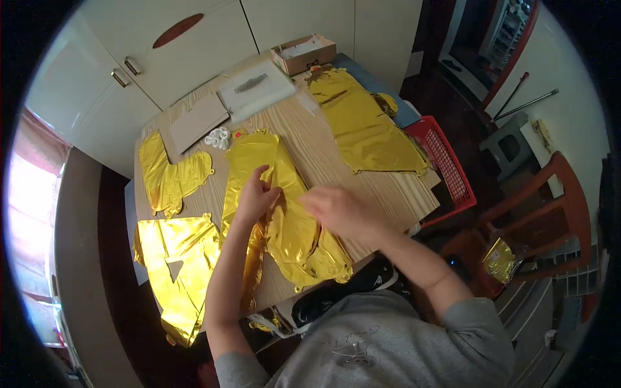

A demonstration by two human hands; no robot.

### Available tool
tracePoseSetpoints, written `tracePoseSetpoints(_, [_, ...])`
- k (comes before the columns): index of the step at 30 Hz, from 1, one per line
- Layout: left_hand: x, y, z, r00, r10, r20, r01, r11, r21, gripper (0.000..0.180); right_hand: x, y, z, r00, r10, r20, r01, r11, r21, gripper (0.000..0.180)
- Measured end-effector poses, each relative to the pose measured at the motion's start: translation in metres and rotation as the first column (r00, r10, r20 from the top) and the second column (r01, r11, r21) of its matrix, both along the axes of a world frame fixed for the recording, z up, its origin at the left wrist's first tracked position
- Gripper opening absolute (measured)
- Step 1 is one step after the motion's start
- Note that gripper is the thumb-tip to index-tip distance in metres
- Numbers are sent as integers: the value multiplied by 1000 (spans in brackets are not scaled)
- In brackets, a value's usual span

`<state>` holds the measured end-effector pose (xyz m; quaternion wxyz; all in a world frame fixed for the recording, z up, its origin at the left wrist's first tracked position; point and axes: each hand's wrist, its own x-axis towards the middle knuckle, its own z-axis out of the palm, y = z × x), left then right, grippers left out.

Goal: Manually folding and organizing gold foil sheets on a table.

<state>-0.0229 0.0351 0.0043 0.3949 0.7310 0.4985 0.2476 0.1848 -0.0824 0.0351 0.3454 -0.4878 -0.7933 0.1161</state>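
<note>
A flat gold foil balloon (pixel 264 154) lies in front of me on the wooden table, its lower part creased and folded over. My left hand (pixel 257 197) rests over its middle, with thumb and forefinger apart and nothing seen between them. Just beyond the balloon's right edge is my right hand (pixel 339 210), smeared by motion, so its grip is unclear. Another foil balloon (pixel 178 258), shaped with a triangular hole, hangs partly over the near left table edge. Farther left lies a smaller curved foil piece (pixel 169 180). A large gold balloon (pixel 365 126) spreads across the right side.
White ribbon rolls (pixel 218 138) sit beyond the middle balloon, near a cardboard sheet (pixel 199 121) and a clear plastic bag (pixel 255 90). An open cardboard box (pixel 304 55) stands at the back. To the right are a red basket (pixel 446 161) and a wooden chair (pixel 559 194).
</note>
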Motion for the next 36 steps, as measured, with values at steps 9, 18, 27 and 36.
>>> tracePoseSetpoints(9, [8,-9,4,990,1,-142,17,992,129,68,40,38,-44,997,38,63,-33,997,-66,40])
tracePoseSetpoints(18, [9,-11,2,994,6,-108,8,992,127,71,38,35,-44,984,54,172,-43,997,-65,44])
tracePoseSetpoints(27, [14,-12,11,978,11,-210,23,987,160,68,40,32,-49,980,48,195,-44,999,-21,42])
tracePoseSetpoints(36, [40,42,6,923,163,-349,17,888,459,51,39,33,-50,980,68,188,-68,998,-9,44])
